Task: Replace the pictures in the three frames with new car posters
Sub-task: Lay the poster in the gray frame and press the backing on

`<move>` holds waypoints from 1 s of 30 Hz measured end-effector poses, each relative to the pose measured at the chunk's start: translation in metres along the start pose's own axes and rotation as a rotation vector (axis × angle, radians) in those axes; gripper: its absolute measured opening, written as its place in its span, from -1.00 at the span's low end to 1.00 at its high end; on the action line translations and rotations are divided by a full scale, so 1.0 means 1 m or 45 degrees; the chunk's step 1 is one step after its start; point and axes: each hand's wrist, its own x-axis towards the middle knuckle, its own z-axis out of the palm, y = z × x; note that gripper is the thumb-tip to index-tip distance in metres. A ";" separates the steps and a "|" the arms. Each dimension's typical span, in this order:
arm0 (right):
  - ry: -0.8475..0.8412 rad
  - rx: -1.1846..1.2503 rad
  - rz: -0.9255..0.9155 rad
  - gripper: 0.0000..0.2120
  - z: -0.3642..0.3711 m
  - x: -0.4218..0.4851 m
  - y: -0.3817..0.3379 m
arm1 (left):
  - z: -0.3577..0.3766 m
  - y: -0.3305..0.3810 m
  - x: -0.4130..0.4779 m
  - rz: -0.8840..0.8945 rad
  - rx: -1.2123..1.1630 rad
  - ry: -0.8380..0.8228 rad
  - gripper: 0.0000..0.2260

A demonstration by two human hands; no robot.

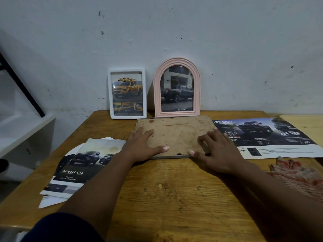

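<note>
A rectangular frame (176, 131) lies face down on the wooden table (171, 193), its stained brown backing board up. My left hand (143, 145) rests flat on its left part, fingers straight. My right hand (215, 151) lies on its right near corner, fingers spread, thumb at the front edge. Against the wall stand a white frame (127, 93) with a yellow truck picture and a pink arched frame (176, 88) with a dark truck picture. A large car poster (265, 137) lies to the right. Loose car pictures (76, 168) lie to the left.
A red and white cloth (297, 175) lies at the table's right edge. A white shelf (22, 133) stands left of the table, with a black bar (21, 84) slanting above it. The white wall (174, 32) is right behind the frames.
</note>
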 end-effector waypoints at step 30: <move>-0.233 0.036 0.124 -0.29 -0.019 0.052 -0.003 | -0.009 0.034 0.027 0.130 0.274 0.261 -0.32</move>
